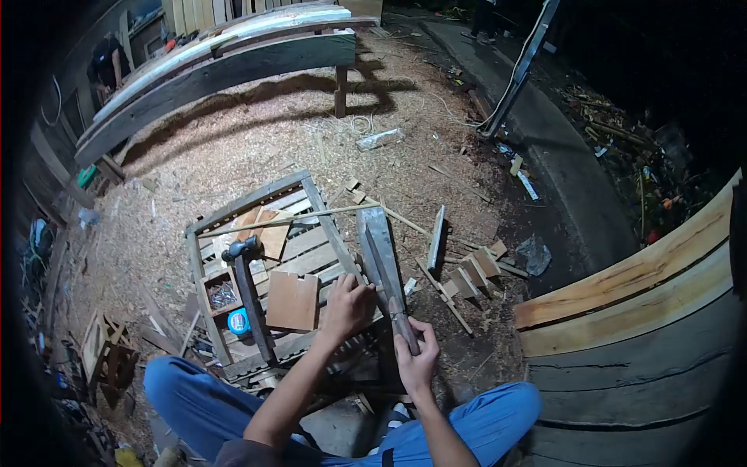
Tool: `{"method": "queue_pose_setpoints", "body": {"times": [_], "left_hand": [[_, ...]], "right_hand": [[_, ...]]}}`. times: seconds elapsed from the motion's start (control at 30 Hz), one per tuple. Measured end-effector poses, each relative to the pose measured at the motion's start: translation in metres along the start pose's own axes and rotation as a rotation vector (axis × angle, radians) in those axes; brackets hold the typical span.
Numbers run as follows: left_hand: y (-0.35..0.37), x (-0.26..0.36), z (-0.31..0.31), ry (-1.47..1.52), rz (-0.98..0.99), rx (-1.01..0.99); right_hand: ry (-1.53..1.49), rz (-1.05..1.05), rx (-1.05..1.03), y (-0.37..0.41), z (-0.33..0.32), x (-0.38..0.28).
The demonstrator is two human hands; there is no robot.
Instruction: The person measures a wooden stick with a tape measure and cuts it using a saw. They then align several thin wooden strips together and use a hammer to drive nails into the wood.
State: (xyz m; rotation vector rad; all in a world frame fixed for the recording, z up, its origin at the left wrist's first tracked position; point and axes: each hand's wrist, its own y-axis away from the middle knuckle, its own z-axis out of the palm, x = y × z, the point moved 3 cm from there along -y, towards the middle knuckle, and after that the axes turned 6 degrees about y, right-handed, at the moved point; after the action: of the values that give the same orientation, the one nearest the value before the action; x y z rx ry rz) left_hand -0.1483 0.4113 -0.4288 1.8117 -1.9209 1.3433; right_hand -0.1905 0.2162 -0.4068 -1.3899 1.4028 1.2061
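My right hand (418,352) is wrapped round the handle of a long, narrow wooden-handled tool (398,314), which looks like a chisel or file. It points away from me over a grey board (376,226). My left hand (348,305) is curled closed beside the tool, and whatever its fingers pinch is hidden. Left of it, a square wooden piece (292,300) lies on a slatted wooden frame (309,194). A hammer (246,276) rests across the same frame, near a blue tape measure (238,321) and a compartment of nails (223,294).
A long wooden bench (233,68) stands ahead on ground covered with shavings. Wood offcuts (473,274) lie to the right, before a stack of planks (622,303). A metal post (520,74) rises at upper right. Another person (109,62) is at far left.
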Motion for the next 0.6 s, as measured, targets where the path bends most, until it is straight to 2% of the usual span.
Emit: {"method": "queue_pose_setpoints", "body": {"times": [0.03,0.13,0.3,0.37,0.4,0.47,0.5,0.53,0.6], "left_hand": [[-0.001,-0.003,-0.001,0.016,-0.009,0.012],[-0.002,-0.01,-0.001,0.014,-0.021,-0.175],[0.001,-0.013,-0.003,0.089,-0.003,-0.157],[0.005,-0.01,-0.001,-0.073,0.029,-0.096],[0.006,-0.008,-0.002,-0.062,0.021,-0.091],[0.006,-0.007,-0.009,0.11,-0.102,-0.062],[0.007,-0.009,-0.006,0.118,-0.097,-0.07],[0.007,-0.014,-0.003,0.132,-0.091,-0.061],[0.006,-0.019,-0.003,0.131,-0.099,-0.074]], "right_hand": [[-0.037,-0.021,0.005,0.002,0.001,-0.001],[-0.032,-0.029,0.007,0.009,0.005,0.001],[0.039,-0.119,0.07,0.02,0.019,-0.019],[0.242,-0.266,0.104,0.027,0.019,-0.013],[0.273,-0.147,0.059,0.033,0.02,-0.025],[0.375,-0.046,0.017,0.039,0.024,-0.039],[0.417,0.011,0.008,0.042,0.026,-0.041],[0.42,-0.091,0.049,0.042,0.031,-0.031],[0.427,-0.137,0.07,0.043,0.037,-0.026]]}}
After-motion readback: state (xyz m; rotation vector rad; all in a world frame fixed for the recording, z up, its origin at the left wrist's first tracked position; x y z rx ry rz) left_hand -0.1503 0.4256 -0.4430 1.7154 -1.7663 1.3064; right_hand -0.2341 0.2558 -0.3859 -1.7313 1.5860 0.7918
